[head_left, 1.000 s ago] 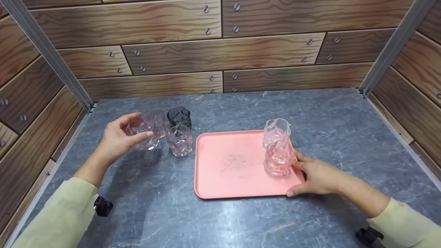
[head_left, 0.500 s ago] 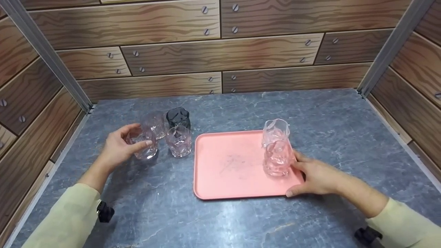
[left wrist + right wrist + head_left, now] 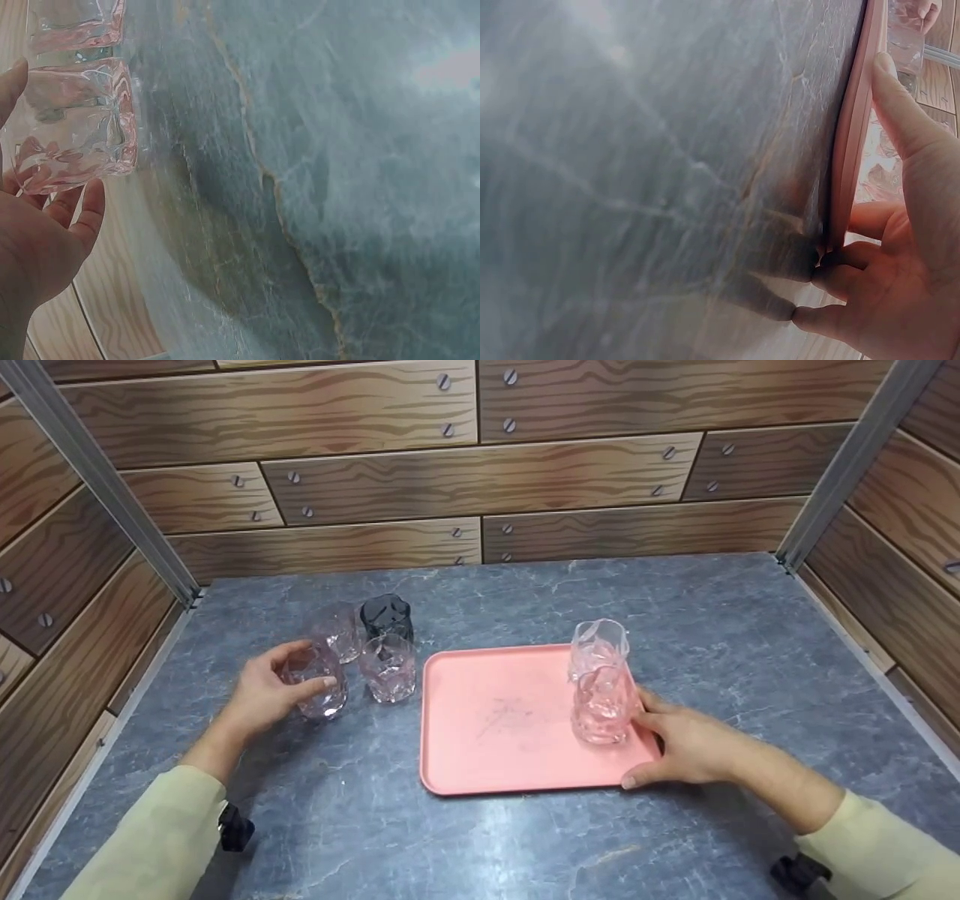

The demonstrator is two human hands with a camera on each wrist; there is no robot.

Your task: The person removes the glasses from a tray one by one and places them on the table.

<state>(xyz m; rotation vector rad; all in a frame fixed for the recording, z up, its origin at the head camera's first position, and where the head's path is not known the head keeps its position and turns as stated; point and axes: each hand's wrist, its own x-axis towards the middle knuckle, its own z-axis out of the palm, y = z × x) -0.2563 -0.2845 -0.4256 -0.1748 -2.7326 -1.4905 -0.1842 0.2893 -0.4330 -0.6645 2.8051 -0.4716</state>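
Blue-grey marbling covers the tabletop (image 3: 465,847); toward its left, the left hand (image 3: 259,697) grasps a transparent, pink-tinged glass (image 3: 325,705) with rippled walls, near two clear glasses (image 3: 390,681) and a dark glass (image 3: 386,613). Rightward, the right hand (image 3: 686,744) grips a pink tray (image 3: 480,761) bearing two more tumblers (image 3: 602,716).

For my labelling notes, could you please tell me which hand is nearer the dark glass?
Left: the left hand, holding a clear glass, is left and in front of the dark glass; the right hand is farther off, at the right end of the tray.
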